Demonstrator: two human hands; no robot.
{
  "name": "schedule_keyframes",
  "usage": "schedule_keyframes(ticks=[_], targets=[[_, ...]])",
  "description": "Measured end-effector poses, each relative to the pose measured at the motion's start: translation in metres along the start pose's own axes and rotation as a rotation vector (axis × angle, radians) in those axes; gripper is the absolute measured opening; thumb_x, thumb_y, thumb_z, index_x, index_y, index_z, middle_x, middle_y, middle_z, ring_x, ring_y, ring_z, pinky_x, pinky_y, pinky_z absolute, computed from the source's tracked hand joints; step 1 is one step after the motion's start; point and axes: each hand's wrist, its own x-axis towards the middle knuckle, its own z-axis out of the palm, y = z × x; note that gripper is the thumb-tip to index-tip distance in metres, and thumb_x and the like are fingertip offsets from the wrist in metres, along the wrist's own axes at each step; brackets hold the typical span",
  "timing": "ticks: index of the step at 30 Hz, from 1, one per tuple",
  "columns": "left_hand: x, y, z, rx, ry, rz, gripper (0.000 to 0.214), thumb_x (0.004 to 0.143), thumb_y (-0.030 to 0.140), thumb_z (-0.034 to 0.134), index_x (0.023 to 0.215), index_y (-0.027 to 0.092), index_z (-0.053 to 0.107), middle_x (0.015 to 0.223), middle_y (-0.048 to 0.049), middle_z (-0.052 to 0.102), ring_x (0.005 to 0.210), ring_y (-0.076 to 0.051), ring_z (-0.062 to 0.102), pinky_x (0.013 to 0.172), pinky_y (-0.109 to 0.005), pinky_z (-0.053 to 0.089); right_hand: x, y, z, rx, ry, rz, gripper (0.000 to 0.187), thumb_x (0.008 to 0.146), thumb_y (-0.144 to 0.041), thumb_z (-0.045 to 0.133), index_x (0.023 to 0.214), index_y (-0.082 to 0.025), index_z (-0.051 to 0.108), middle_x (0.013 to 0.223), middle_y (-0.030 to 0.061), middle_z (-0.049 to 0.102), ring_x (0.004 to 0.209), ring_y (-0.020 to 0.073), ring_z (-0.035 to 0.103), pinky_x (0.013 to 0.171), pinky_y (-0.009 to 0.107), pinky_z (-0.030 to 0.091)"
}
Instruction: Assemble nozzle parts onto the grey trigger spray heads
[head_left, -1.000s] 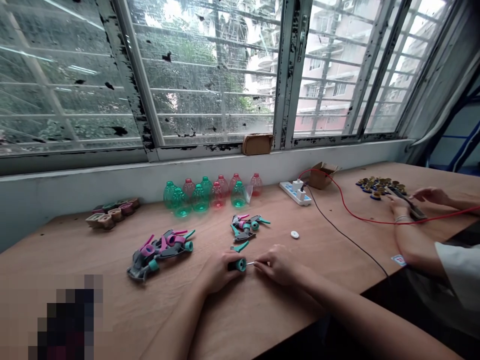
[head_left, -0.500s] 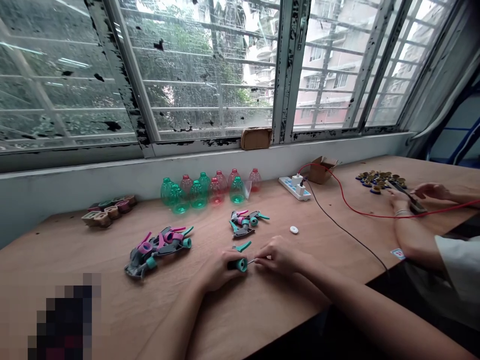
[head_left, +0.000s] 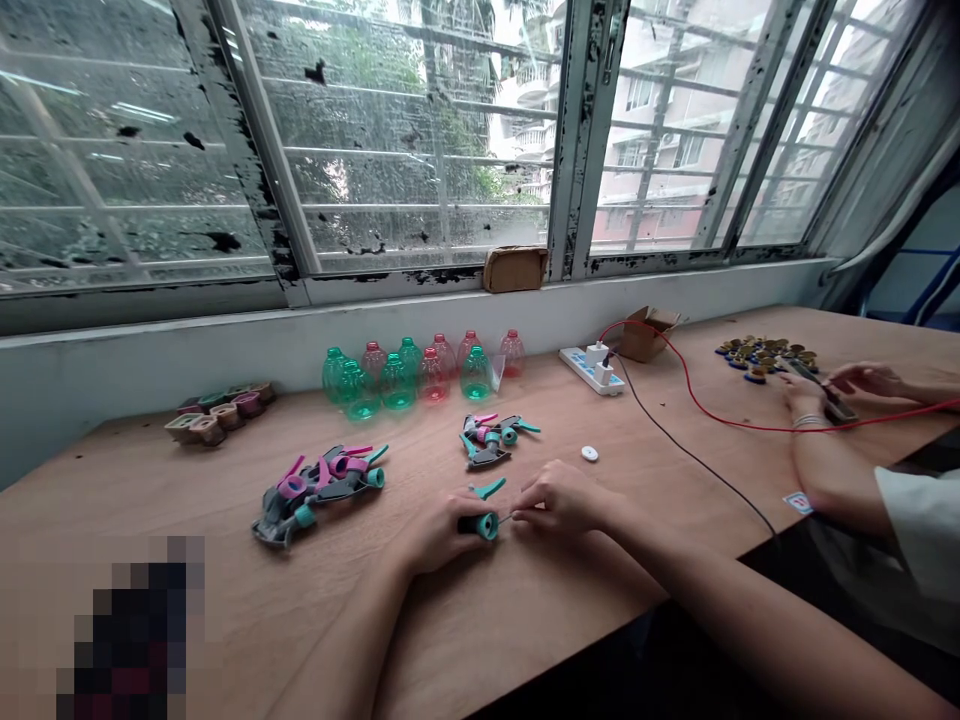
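Observation:
My left hand (head_left: 439,522) is closed around a grey and teal trigger spray head (head_left: 487,526), its round teal collar facing right and its teal trigger sticking up. Just to the right, my right hand (head_left: 559,497) pinches a thin rod (head_left: 505,517) whose tip is close to the collar; whether they touch I cannot tell. Beyond my hands lies a small group of spray heads (head_left: 491,440) in grey, teal and pink. A larger heap of spray heads (head_left: 319,490) rests to the left. A white round disc (head_left: 590,453) lies past my right hand.
Green bottles (head_left: 397,385) and red bottles (head_left: 433,378) stand by the wall. A power strip (head_left: 592,370) carries a red cable (head_left: 697,408) and a black cable. At right, a co-worker's hands (head_left: 806,392) hold a tool near small gold-topped parts (head_left: 765,355). Small containers (head_left: 221,415) sit at left.
The view has shifted slightly. My left hand keeps the spray head, and my right hand still pinches the thin rod beside the collar, with hardly any movement.

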Motion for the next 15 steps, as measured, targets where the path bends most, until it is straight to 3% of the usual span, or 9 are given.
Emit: schedule_keyframes(ticks=[7, 15], targets=[[-0.001, -0.003, 0.000, 0.083, 0.017, 0.017, 0.012, 0.082, 0.028, 0.061, 0.079, 0.017, 0.066, 0.073, 0.0005, 0.060, 0.073, -0.013, 0.050, 0.066, -0.021, 0.035, -0.003, -0.003, 0.014, 0.027, 0.060, 0.088, 0.032, 0.090, -0.031, 0.050, 0.069, -0.017, 0.070, 0.061, 0.0022, 0.067, 0.047, 0.0075, 0.039, 0.051, 0.023, 0.023], [0.001, 0.001, 0.002, 0.030, 0.002, 0.049, 0.013, 0.084, 0.022, 0.056, 0.088, 0.017, 0.068, 0.079, -0.0009, 0.063, 0.077, -0.014, 0.051, 0.073, -0.022, 0.038, -0.002, -0.002, 0.007, 0.112, 0.032, 0.044, 0.039, 0.090, -0.032, 0.050, 0.059, -0.014, 0.064, 0.049, -0.0038, 0.054, 0.048, 0.0065, 0.023, 0.049, 0.022, 0.020]])
